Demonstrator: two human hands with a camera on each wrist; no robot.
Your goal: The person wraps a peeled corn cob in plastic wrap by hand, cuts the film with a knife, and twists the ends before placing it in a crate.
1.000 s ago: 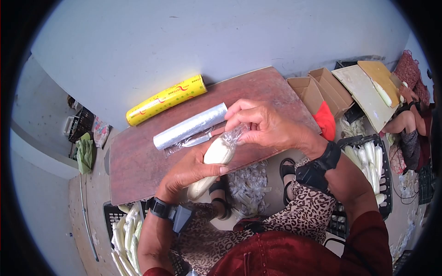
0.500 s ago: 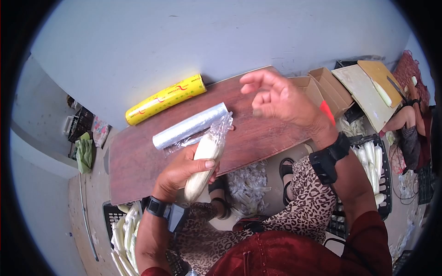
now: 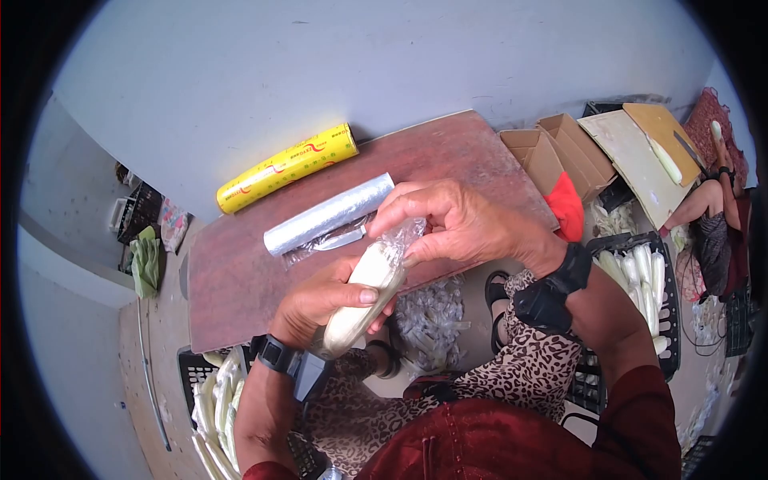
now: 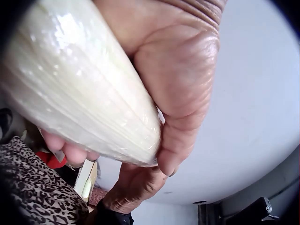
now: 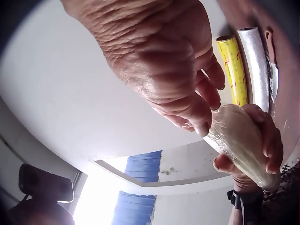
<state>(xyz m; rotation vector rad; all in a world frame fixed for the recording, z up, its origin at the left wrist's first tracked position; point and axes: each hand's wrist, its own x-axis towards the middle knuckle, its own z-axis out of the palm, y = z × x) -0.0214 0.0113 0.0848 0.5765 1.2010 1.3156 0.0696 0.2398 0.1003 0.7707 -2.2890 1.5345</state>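
An ear of corn [image 3: 346, 318] in its pale husk slants over the table's front edge, wrapped in clear cling film [image 3: 412, 232]. My left hand [image 3: 310, 306] grips its middle, thumb on top and fingers curled underneath. Bunched film stands at the upper end, where my right hand [image 3: 468, 224] pinches it between thumb and fingers. In the left wrist view the film lies tight and shiny over the husk [image 4: 89, 89]. The right wrist view shows the right thumb and fingertips right at the wrapped end of the corn [image 5: 234, 131].
On the red-brown table [image 3: 232, 296] lie a silvery film roll [image 3: 328, 214], a knife [image 3: 348, 239] and a yellow printed roll [image 3: 288, 168]. Crates of pale ears [image 3: 216, 408] stand on both sides. Cardboard boxes [image 3: 560, 156] and another person's arm [image 3: 726, 164] are at right.
My right hand let go of the film and lifted away to the upper right, then came back and pinches it again. The left hand kept its hold while the corn tilted slightly.
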